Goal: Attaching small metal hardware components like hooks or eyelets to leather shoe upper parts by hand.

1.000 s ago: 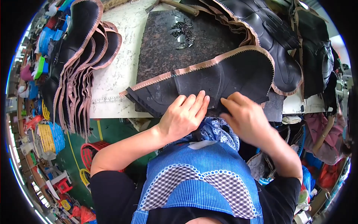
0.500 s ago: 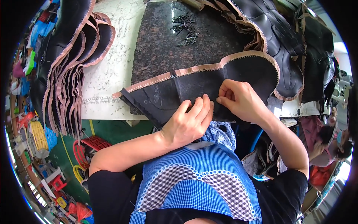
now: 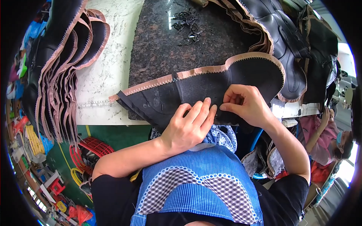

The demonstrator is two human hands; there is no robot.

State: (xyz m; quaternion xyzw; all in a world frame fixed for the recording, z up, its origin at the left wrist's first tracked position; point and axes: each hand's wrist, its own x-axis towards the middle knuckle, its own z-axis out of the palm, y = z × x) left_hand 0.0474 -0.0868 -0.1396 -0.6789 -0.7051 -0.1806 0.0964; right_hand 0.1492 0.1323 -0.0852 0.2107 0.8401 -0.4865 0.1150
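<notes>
A black boot upper (image 3: 203, 84), edged with tan zigzag-stitched binding, lies across the front of the worktable. My left hand (image 3: 190, 120) rests with its fingers stretched out over the lower edge of the piece. Just to its right, my right hand (image 3: 245, 105) is closed in a pinch, thumb against bent fingers, at the black material. Whatever sits in that pinch is too small or hidden to make out. Beyond the piece, a heap of small black ornamental trims (image 3: 188, 28) lies on the dark stone slab (image 3: 158, 49).
Stacked black uppers with tan edges (image 3: 62, 86) hang over the table's left front edge. More black uppers (image 3: 279, 41) lie at the right. A ruler strip (image 3: 96, 104) runs along the white table (image 3: 103, 83). Red baskets (image 3: 96, 148) stand on the green floor; another person (image 3: 328, 135) sits at the right.
My view has shifted slightly, so the table and stacks sit a little further left. Both hands stay at nearly the same spot on the upper, the right still pinching.
</notes>
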